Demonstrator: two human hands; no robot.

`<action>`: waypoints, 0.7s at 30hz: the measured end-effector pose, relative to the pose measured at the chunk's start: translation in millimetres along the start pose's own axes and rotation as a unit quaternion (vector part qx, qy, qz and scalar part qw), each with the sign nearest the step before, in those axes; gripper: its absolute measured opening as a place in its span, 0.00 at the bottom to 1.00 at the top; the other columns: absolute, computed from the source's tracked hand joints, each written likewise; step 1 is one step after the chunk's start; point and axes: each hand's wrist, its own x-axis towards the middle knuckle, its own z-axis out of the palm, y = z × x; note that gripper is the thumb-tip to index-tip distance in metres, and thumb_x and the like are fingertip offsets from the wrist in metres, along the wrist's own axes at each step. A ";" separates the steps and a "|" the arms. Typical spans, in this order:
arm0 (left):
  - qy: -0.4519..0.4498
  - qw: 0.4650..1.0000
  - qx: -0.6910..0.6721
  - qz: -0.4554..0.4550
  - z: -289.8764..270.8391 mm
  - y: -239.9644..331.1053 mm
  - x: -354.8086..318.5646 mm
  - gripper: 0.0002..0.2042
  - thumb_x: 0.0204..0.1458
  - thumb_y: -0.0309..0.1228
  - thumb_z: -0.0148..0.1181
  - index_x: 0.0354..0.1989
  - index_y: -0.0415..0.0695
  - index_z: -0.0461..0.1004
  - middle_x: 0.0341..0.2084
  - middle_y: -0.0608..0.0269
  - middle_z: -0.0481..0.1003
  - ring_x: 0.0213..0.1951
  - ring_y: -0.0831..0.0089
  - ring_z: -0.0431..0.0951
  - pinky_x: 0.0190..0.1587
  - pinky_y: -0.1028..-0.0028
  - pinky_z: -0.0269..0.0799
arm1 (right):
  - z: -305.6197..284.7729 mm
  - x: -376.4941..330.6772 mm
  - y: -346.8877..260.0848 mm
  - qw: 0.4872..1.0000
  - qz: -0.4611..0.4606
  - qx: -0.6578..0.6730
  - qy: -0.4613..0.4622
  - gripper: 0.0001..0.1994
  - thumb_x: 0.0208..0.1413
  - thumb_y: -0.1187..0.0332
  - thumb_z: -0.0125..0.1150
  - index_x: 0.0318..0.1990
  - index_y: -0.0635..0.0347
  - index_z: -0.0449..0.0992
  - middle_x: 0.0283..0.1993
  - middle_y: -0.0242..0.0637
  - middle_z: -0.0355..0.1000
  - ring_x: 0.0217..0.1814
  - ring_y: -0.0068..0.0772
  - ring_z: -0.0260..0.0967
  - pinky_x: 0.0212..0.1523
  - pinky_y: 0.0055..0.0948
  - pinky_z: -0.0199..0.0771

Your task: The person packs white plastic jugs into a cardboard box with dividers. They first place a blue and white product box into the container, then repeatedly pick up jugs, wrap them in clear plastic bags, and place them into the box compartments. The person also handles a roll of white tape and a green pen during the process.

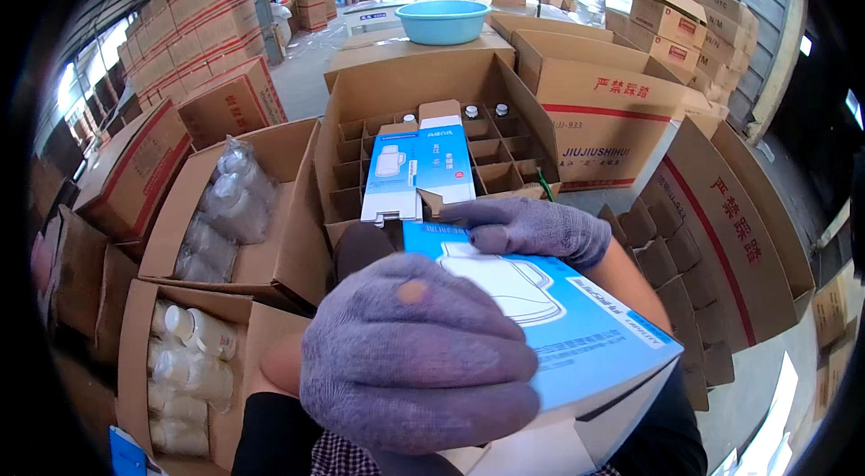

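A blue and white printed carton (577, 332) lies tilted across my lap, its white flaps at the near end standing open. My right hand (541, 228), in a grey knit glove, grips the carton's far end, thumb on the printed face. Close in front of the carton's left side is my left hand (414, 359), also gloved, with a worn hole on its back. Its fingers are curled closed; whatever is inside them is hidden. Beyond, flattened blue cartons (419, 161) rest on top of a large divided cardboard box (414, 84).
White-capped bottles (502, 110) stand in some of the divided box's cells. At left, one box holds plastic-wrapped clear items (239, 197), another white bottles (203, 336). A blue basin (443, 21) sits behind. Open cardboard boxes (721, 242) flank me on the right.
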 end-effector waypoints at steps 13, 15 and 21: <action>-0.362 0.506 0.513 -0.592 -129.1 -248.8 -283.8 0.68 0.23 0.54 0.81 0.75 0.47 0.45 0.73 0.43 0.50 0.71 0.41 0.54 0.66 0.39 0.58 | -7.8 -342.3 -5.3 0.694 0.346 -0.024 0.631 0.39 0.40 0.46 0.79 0.53 0.70 0.75 0.43 0.42 0.78 0.40 0.31 0.78 0.45 0.29 0.81; -0.420 0.404 0.483 -0.653 -132.8 -261.0 -316.1 0.74 0.25 0.49 0.84 0.78 0.53 0.30 0.76 0.44 0.42 0.73 0.41 0.50 0.66 0.39 0.58 | 26.3 -348.6 -16.5 0.693 0.470 -0.095 0.539 0.26 0.45 0.49 0.76 0.43 0.63 0.80 0.35 0.38 0.78 0.38 0.33 0.78 0.46 0.34 0.80; -0.455 0.399 0.525 -0.599 -118.1 -281.2 -305.6 0.51 0.46 0.29 0.70 0.77 0.56 0.43 0.58 0.49 0.69 0.58 0.49 0.74 0.54 0.50 0.74 | 152.6 -367.1 138.7 0.736 0.593 -0.170 0.278 0.14 0.51 0.55 0.67 0.33 0.57 0.83 0.35 0.46 0.79 0.40 0.47 0.78 0.44 0.43 0.76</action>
